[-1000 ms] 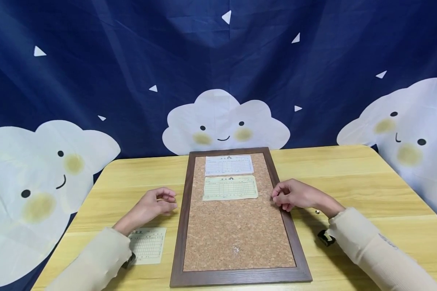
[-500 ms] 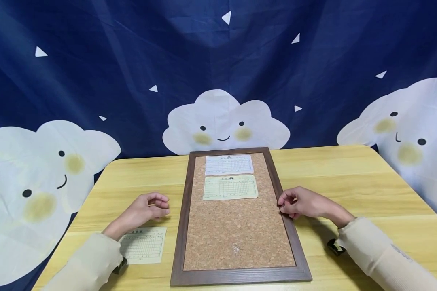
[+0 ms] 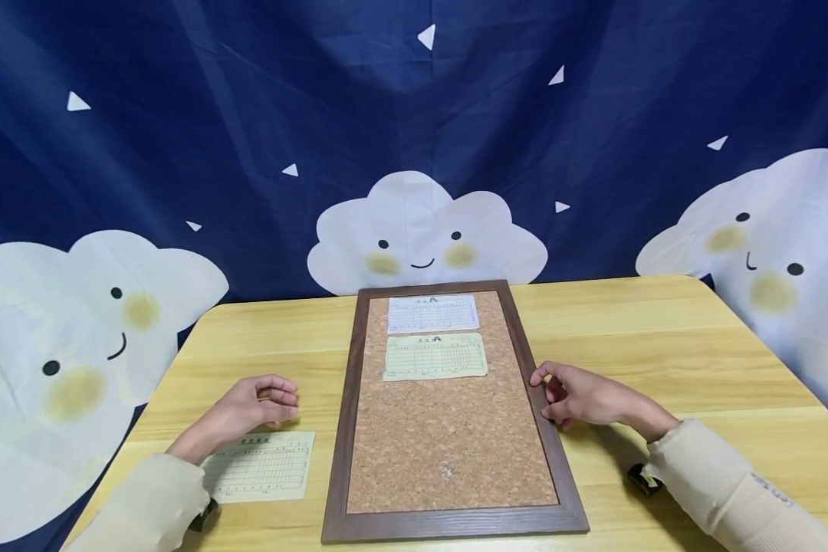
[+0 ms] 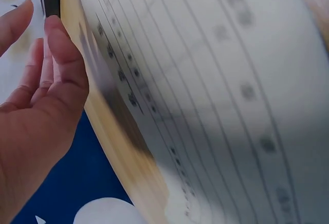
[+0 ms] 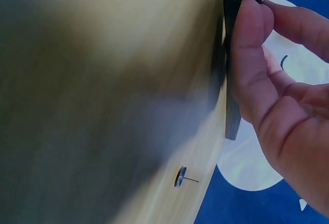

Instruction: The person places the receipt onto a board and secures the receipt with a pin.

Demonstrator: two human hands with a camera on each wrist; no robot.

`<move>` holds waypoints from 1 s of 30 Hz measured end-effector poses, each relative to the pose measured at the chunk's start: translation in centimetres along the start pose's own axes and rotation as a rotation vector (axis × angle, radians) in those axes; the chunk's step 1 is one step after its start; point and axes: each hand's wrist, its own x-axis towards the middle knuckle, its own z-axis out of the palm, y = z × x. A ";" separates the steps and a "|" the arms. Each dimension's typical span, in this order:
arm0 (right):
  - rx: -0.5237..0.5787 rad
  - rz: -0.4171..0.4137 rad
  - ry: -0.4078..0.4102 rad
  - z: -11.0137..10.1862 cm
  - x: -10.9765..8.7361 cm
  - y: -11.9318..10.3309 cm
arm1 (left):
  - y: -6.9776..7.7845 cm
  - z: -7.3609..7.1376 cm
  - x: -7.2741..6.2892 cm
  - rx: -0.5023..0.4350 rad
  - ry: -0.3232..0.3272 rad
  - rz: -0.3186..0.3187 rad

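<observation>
A dark-framed cork board [image 3: 455, 445] lies on the table. At its far end is a white form slip [image 3: 433, 314], and below that a pale green form slip [image 3: 436, 358]. Each has a small dark mark at its top edge, too small to identify. My right hand [image 3: 589, 392] is at the board's right frame edge, thumb and index finger apart in the head view and seeming to touch the frame. Left of the board my left hand [image 3: 244, 406] hovers, fingers loosely bent and holding nothing. Beneath its wrist lies another pale green form slip [image 3: 265, 468], partly covered by the sleeve.
In the right wrist view a pushpin [image 5: 181, 176] lies on the wooden table, its point sticking out sideways; the head view does not show it. Behind the table [image 3: 662, 330] hangs a dark blue curtain [image 3: 359, 92] printed with clouds.
My left hand has drawn back leftward and nearer, showing more of the loose slip. My right hand has moved rightward and nearer from over the cork to the frame edge, its fingertips spreading apart.
</observation>
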 end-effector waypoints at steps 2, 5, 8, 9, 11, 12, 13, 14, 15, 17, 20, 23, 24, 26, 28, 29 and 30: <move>0.011 -0.005 -0.006 0.0 0.0 0.1 | -0.4 -0.4 -0.1 -0.002 0.001 -0.007; 0.030 -0.013 -0.017 0.0 0.0 0.4 | -0.7 -1.0 -0.4 -0.008 -0.006 -0.011; 0.050 -0.016 -0.027 -0.1 -0.1 0.6 | -0.9 -1.5 -0.5 -0.002 -0.014 -0.004; 0.055 -0.017 -0.030 -0.1 -0.1 0.7 | -0.9 -1.6 -0.6 0.001 -0.015 -0.004; 0.063 -0.017 -0.035 -0.2 -0.1 0.8 | -0.9 -1.9 -0.8 0.014 -0.016 -0.005; 0.066 -0.015 -0.037 -0.2 -0.1 0.8 | -1.0 -2.0 -0.9 0.019 -0.015 -0.005; 0.068 -0.014 -0.038 -0.2 -0.1 0.9 | -1.0 -2.1 -1.0 0.021 -0.017 -0.003; 0.070 -0.014 -0.040 -0.2 -0.1 0.9 | -1.1 -2.3 -1.1 0.020 -0.015 -0.007; 0.071 -0.012 -0.041 -0.2 -0.1 0.9 | -1.1 -2.4 -1.2 0.018 -0.015 -0.012; 0.072 -0.010 -0.042 -0.2 -0.1 0.9 | -1.2 -2.8 -1.4 0.010 -0.017 -0.014; 0.067 -0.009 -0.042 -0.2 -0.1 0.8 | -1.4 -3.4 -1.6 -0.014 -0.018 -0.025; 0.060 -0.009 -0.037 -0.3 -0.2 0.8 | -1.6 -3.9 -1.8 -0.022 -0.018 -0.021; 0.058 -0.010 -0.038 -0.3 -0.2 0.8 | -1.7 -4.0 -1.9 -0.016 -0.015 -0.019; 0.061 -0.008 -0.037 -0.3 -0.2 0.8 | -1.8 -4.2 -2.0 0.002 -0.001 -0.024; 0.068 -0.008 -0.040 -0.2 -0.1 0.8 | -2.0 -4.5 -2.1 0.022 0.007 -0.030; 0.071 -0.009 -0.042 -0.2 -0.1 0.8 | -2.0 -4.7 -2.1 0.031 0.012 -0.033; 0.075 -0.007 -0.043 -0.2 -0.1 0.8 | -2.1 -4.8 -2.2 0.039 0.018 -0.040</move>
